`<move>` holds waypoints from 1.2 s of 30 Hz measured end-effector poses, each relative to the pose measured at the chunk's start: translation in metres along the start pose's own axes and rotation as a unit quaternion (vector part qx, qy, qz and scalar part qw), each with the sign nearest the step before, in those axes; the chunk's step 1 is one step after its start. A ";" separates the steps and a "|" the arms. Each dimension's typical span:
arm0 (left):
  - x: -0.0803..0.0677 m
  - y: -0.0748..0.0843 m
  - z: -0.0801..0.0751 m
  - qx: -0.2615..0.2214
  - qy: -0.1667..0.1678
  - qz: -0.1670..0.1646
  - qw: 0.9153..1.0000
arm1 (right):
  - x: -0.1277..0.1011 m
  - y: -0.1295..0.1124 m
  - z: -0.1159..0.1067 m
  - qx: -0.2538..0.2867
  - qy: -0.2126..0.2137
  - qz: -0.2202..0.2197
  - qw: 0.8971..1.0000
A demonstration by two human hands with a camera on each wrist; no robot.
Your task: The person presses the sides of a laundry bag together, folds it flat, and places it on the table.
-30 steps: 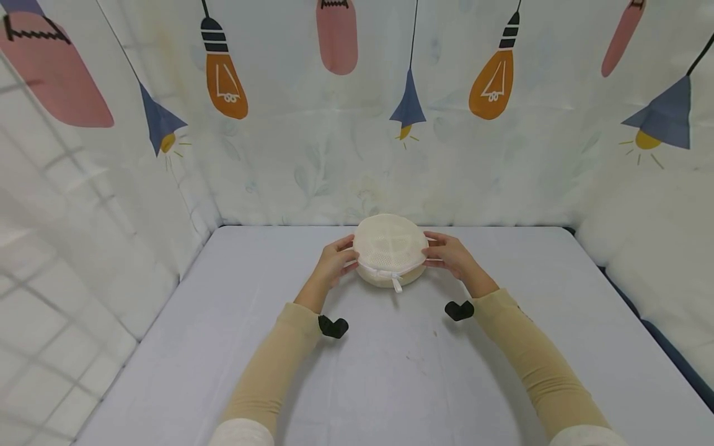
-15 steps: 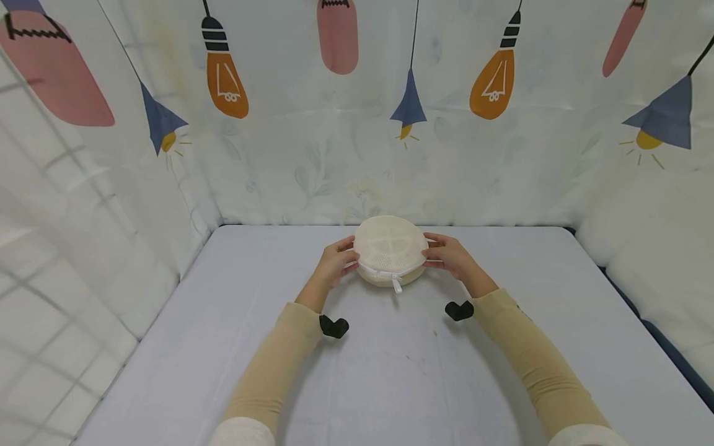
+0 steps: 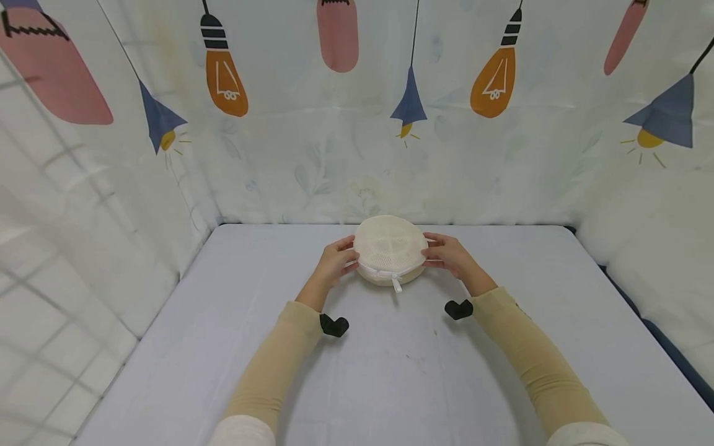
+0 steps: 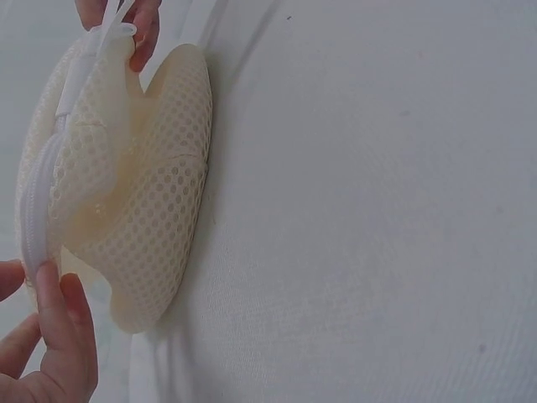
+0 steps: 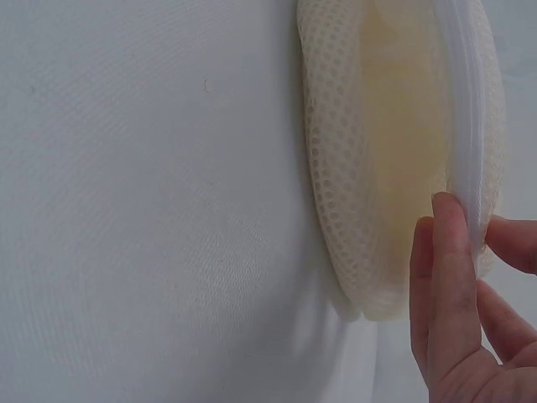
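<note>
A round cream mesh laundry bag (image 3: 390, 244) with a white zipper stands at the far middle of the white table. Its zipper pull (image 3: 396, 284) hangs at the front, toward me. On the bag's left side my left hand (image 3: 336, 263) pinches the edge by the zipper band. My right hand (image 3: 450, 255) grips the opposite edge, thumb on one face and fingers on the other, as the right wrist view shows. Below the zipper (image 4: 38, 197), the mesh side (image 4: 172, 159) looks folded in on itself in the left wrist view. What the bag contains cannot be seen.
The white-covered table (image 3: 379, 378) reaches back to a printed fabric curtain (image 3: 312, 155) right behind the bag. More fabric hangs along the left and right sides. Black heart-shaped pieces (image 3: 334, 326) sit at both cuffs.
</note>
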State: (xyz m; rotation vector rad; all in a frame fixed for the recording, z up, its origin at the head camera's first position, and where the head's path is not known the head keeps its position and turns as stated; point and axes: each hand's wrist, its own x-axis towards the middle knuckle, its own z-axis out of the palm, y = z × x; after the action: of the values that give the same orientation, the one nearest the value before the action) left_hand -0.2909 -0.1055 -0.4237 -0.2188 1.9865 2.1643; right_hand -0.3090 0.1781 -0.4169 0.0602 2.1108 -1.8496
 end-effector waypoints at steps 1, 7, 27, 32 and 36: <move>0.000 0.000 0.000 0.002 0.001 -0.001 1.000 | 0.000 0.000 0.000 0.001 -0.001 -0.001 1.000; -0.001 0.000 0.001 0.002 0.002 -0.002 1.000 | 0.001 0.002 -0.001 0.003 -0.002 -0.004 1.000; 0.001 -0.002 0.001 0.011 0.005 -0.012 1.000 | -0.002 0.003 -0.001 0.001 -0.005 -0.003 1.000; 0.001 -0.003 0.001 0.014 0.003 -0.008 1.000 | -0.002 0.003 -0.001 0.002 -0.006 -0.002 1.000; 0.001 -0.004 0.001 0.015 0.002 -0.009 1.000 | -0.001 0.003 -0.001 0.003 -0.007 0.000 1.000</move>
State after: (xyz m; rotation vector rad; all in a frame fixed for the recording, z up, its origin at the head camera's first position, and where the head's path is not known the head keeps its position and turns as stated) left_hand -0.2912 -0.1039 -0.4273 -0.2354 2.0104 2.1238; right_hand -0.3073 0.1801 -0.4196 0.0485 2.0964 -1.8511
